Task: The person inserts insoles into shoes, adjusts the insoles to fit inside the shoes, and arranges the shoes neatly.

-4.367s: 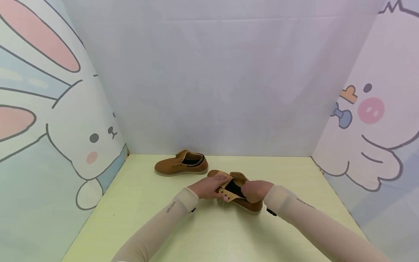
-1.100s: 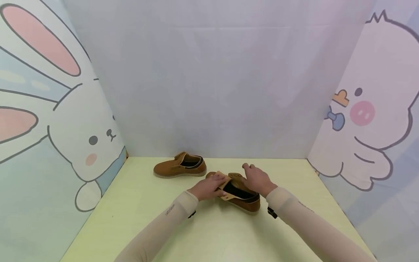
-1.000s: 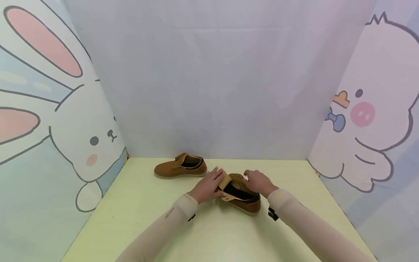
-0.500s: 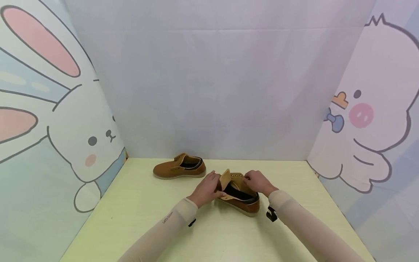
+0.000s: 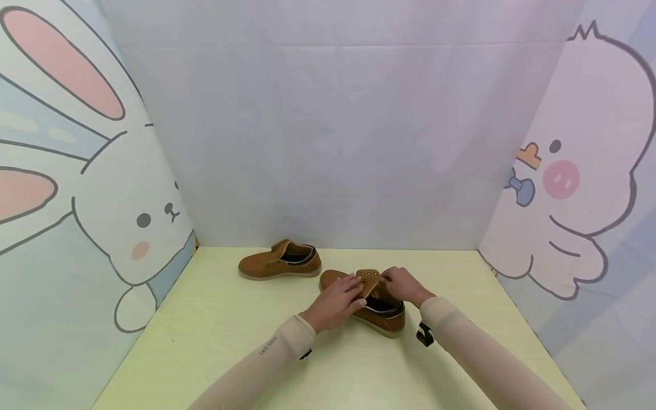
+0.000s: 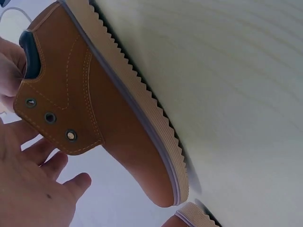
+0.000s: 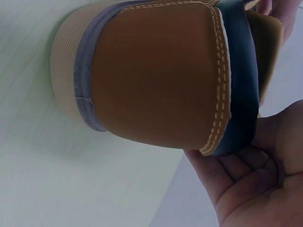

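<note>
A brown lace-up shoe (image 5: 392,324) without laces stands angled on the table, toe pointing to the far left. My left hand (image 5: 333,304) lies over its front, fingers fairly straight against the tan tongue (image 5: 369,289), which leans back over the opening. At the far side, my right hand (image 5: 406,285) pinches the collar edge beside the eyelet flap (image 5: 369,274). In the left wrist view the near eyelet flap (image 6: 49,117) hangs outward above the left hand's fingers. The right wrist view shows the heel (image 7: 156,75) and the right fingers curled at the dark padded collar (image 7: 239,75).
A second brown shoe (image 5: 258,266), also laceless, stands at the back left near the wall, its toe to the left. Pale yellow table (image 5: 205,330) lies around both. A white cloth wall (image 5: 333,142) closes the back, with cartoon-printed panels on both sides.
The left hand has gone from holding the front of the shoe to pushing the raised tongue back toward the opening. The right hand has left the shoe's inside and now pinches its far collar edge.
</note>
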{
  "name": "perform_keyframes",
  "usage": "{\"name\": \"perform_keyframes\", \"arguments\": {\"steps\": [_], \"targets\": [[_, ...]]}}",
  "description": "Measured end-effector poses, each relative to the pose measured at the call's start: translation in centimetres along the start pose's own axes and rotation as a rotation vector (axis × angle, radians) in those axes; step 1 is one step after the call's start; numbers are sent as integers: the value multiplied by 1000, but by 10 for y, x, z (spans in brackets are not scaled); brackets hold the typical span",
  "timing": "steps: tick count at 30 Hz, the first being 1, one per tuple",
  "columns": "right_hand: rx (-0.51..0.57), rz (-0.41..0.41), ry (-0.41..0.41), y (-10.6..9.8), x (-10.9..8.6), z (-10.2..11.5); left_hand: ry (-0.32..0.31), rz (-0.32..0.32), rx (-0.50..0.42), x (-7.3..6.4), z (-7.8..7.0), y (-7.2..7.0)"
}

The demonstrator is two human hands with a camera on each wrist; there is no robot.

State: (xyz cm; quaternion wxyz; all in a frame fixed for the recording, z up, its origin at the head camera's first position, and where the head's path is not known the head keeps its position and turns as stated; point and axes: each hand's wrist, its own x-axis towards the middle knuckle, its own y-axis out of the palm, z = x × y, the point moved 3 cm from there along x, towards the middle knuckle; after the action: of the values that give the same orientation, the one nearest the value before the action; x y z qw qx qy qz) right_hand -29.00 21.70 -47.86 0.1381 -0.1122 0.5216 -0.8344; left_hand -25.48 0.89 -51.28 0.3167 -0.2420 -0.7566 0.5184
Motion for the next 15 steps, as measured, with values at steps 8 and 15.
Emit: {"name": "perform_keyframes", "arguments": {"steps": [8,15], "targets": [[54,-94,123,-8,-11,10,8,219,-31,8,19,-8],[58,-152,206,-1,-15,30,88,269,-38,31,33,-13]]}}
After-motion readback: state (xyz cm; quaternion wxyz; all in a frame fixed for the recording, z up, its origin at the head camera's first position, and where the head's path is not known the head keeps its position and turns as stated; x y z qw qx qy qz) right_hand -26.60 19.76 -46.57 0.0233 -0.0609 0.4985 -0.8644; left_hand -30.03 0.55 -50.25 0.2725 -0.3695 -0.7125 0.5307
